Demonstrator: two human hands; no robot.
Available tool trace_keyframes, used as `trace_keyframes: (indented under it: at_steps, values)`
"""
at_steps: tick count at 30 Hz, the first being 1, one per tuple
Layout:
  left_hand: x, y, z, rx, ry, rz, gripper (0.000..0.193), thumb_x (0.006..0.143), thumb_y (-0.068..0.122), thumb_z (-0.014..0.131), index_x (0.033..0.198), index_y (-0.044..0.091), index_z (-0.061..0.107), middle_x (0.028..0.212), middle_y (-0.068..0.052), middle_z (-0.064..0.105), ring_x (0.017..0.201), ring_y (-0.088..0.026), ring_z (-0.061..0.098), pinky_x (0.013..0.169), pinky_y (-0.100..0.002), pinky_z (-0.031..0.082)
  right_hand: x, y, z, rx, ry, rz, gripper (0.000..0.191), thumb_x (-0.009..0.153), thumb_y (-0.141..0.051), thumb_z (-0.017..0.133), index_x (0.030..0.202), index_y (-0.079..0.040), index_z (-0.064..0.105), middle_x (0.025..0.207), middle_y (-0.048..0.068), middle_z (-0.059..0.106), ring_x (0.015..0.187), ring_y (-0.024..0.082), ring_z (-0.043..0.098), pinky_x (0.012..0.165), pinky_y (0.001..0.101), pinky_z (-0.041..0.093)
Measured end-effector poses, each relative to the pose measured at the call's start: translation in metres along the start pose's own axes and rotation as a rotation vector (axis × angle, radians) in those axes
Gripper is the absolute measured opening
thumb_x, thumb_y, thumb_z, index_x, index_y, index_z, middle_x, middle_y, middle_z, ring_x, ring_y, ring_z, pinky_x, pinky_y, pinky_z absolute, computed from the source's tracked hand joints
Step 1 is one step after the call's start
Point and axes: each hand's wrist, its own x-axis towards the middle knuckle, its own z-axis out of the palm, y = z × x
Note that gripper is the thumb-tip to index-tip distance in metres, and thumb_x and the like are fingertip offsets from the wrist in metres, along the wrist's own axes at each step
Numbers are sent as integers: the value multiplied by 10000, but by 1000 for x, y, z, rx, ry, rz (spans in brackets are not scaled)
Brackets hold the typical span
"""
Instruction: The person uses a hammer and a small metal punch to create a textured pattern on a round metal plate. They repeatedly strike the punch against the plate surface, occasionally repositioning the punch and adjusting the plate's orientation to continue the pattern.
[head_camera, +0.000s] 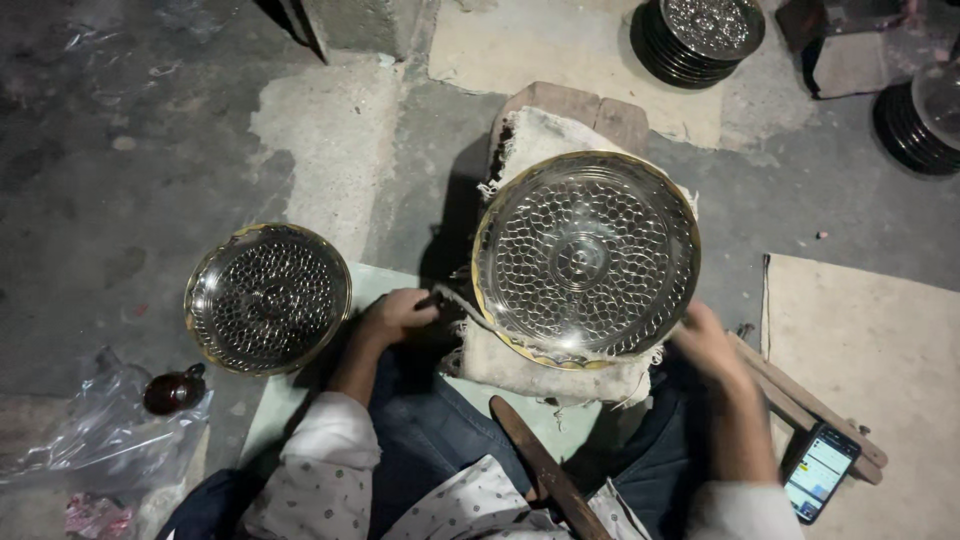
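**Hammered metal tray rests on cloth-padded block on a workshop floor**

Seen from the head camera, a large round hammered metal tray with a brass-coloured rim (586, 256) lies face up on a frayed off-white cloth (545, 365) draped over a block. The person's right hand (708, 343) touches the tray's lower right edge (how tightly it closes cannot be told). The left hand (397, 315) is curled around a small dark object (430, 299) just beside the cloth. A smaller round dimpled metal bowl (267, 297) sits well apart to the left on the stained, patchy grey concrete floor (120, 150). Stacks of dark round plates (695, 38) stand at the top edge. A smartphone with a lit screen (820, 471) lies near the right arm on a wooden stick (800, 400).
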Motion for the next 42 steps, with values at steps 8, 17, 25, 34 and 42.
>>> trace_keyframes:
  at_steps: [8,17,25,34,42]
  values:
    - [-11,17,15,-575,421,-12,257,1032,285,654,1049,32,694,869,-175,688,803,-255,591,774,-377,479,-43,13,-25,569,299,95,137,1025,-159,669,1108,-51,682,921,47,632,766,120,573,645,257,478]
    - [-6,-1,23,282,190,-32,465,639,89,736,1099,134,683,1188,-115,682,1149,-335,630,915,-439,530,-63,-19,55,317,613,-75,294,1050,-110,704,1236,-70,480,1123,26,556,994,101,569,779,266,464]
    - [-7,-9,22,286,195,-283,248,884,205,650,1125,146,640,1103,-141,732,1063,-378,681,891,-520,537,-108,6,82,243,639,-80,363,978,-90,678,1266,-60,459,1148,41,545,1040,109,570,903,236,475]
    - [2,-28,12,78,374,-309,313,891,259,698,1142,95,608,1030,-215,715,996,-454,669,846,-547,531,-143,-6,201,842,-340,356,535,828,-111,755,1339,-103,597,1243,76,687,1168,123,655,970,274,509]
    - [6,-42,19,215,255,-295,201,870,99,620,1050,116,708,1085,-157,730,1039,-409,678,853,-521,549,-48,-85,254,938,-133,741,545,841,-169,850,1211,186,666,1027,188,731,905,303,658,825,424,540]
